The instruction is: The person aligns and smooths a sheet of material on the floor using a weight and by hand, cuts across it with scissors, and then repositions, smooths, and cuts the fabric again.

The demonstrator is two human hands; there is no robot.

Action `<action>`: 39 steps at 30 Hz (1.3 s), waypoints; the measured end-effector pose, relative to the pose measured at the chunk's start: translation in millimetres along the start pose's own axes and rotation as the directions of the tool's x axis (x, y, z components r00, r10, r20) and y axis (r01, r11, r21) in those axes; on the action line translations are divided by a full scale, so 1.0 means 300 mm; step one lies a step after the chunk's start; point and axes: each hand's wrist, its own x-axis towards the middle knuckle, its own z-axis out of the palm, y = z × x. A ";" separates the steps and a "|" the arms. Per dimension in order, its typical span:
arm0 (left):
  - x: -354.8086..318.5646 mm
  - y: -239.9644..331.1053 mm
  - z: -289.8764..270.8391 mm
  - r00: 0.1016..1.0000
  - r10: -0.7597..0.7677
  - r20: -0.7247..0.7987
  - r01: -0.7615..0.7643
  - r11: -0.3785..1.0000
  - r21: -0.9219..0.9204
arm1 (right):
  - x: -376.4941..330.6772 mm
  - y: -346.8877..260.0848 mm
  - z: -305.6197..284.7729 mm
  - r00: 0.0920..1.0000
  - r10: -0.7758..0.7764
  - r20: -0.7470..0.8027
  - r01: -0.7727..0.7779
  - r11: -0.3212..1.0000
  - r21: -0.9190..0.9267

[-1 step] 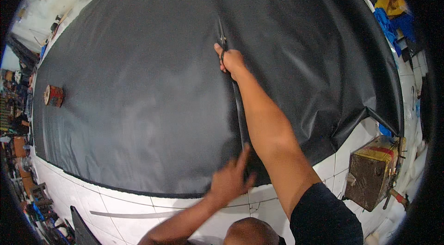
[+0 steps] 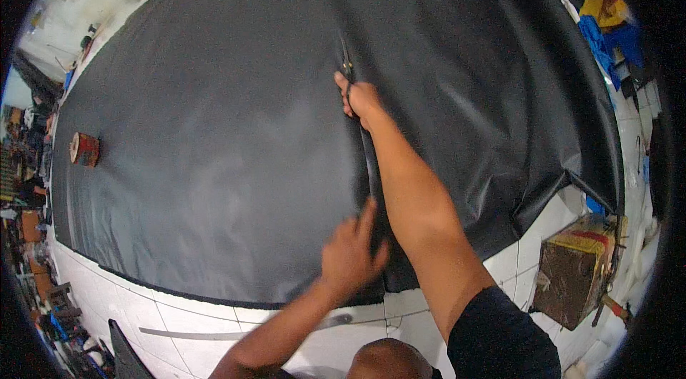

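Observation:
A wide sheet of black, smooth, leather-like material (image 2: 214, 129) is spread out on the tiled floor. My right hand (image 2: 362, 102) reaches far out over it, closed round the handles of scissors (image 2: 347, 65). Their blades point away from me into the sheet, and their lower part is hidden by my fingers. Behind them a cut line runs back toward the sheet's near edge. My left hand (image 2: 350, 254) is over the near end of that line, slightly blurred, its index finger stretched forward and the thumb apart. It holds nothing; whether it touches the sheet I cannot tell.
A small reddish can-like object (image 2: 85, 149) stands on the sheet's left side. Near the right corner sits a brown taped box (image 2: 572, 264). A long flat metal strip (image 2: 193, 335) lies on the white tiles. Blue cloth (image 2: 599, 46) and clutter line the right side.
My left hand has moved a little forward along the cut line. The right hand and scissors have shifted very slightly toward me.

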 end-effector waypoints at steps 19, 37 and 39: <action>0.518 -0.185 -0.105 0.915 0.187 -0.357 -0.020 0.906 0.423 | 0.021 -0.002 0.037 0.992 0.127 -0.024 -0.126 0.992 0.030; 0.523 -0.190 -0.107 0.961 0.105 -0.256 0.001 0.923 0.385 | 0.480 -0.275 0.102 0.991 0.136 0.001 -0.136 0.991 0.019; 0.527 -0.194 -0.105 0.959 0.091 -0.268 0.019 0.924 0.382 | 0.505 -0.285 0.117 0.985 0.169 -0.013 -0.169 0.985 0.022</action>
